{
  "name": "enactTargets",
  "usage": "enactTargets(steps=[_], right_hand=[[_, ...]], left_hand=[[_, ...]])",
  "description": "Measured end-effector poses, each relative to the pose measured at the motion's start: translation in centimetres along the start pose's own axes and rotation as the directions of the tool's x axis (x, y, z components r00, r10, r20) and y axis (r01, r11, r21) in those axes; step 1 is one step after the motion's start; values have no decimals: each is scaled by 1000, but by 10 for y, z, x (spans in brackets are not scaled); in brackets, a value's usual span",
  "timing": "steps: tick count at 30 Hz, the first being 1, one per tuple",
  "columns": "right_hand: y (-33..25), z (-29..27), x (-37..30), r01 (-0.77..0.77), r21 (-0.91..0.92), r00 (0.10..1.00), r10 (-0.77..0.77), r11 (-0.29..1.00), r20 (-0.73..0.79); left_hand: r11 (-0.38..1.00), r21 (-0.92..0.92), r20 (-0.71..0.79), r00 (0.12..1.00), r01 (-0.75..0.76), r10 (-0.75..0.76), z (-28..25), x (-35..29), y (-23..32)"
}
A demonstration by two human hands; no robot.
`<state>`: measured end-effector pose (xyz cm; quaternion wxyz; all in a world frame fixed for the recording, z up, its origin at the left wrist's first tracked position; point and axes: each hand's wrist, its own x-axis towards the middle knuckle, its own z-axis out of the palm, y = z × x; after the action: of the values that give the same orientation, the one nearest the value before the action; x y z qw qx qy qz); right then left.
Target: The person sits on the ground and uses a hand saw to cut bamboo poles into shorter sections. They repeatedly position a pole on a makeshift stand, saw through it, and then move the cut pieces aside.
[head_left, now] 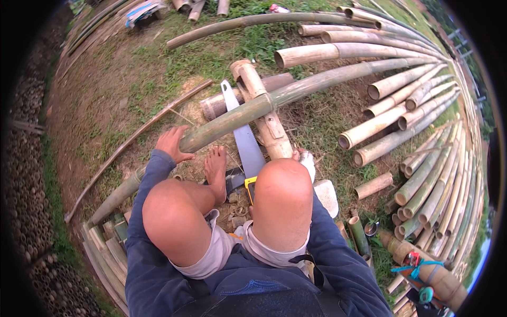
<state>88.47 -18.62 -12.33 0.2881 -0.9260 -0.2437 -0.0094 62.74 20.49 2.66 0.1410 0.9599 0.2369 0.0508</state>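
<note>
My left hand [171,145] lies over a long green bamboo pole [227,122], thumb on the near side and fingers on the far side, gripping it. The pole slants from lower left to upper right across a short, thick bamboo support [269,129] with a notched upper end. A handsaw [245,142] lies between my feet, its blade crossing under the pole and its yellow and black handle [251,187] beside my right knee. Past that knee a white patch, perhaps a glove on my right hand [308,165], shows at the end of my sleeve; its fingers are mostly hidden.
Many cut bamboo poles [364,50] fan out at the right. A thin curved strip [137,132] lies on the ground at left. A short bamboo piece [374,185] and a white block [326,198] sit right of my knee. Stacked bamboo ends [31,174] line the far left.
</note>
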Motion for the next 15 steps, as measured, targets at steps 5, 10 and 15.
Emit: enactTargets(steps=[5, 10, 15], right_hand=[[34, 112, -192, 580, -254, 813, -571, 774, 115], [89, 157, -237, 461, -277, 840, -314, 843, 442], [97, 148, -200, 557, -302, 683, -219, 774, 697]], left_hand=[[989, 147, 53, 999, 0, -8, 59, 64, 80], [998, 67, 9, 1000, 11, -12, 74, 80, 71], [1000, -20, 123, 992, -13, 15, 67, 85, 51]])
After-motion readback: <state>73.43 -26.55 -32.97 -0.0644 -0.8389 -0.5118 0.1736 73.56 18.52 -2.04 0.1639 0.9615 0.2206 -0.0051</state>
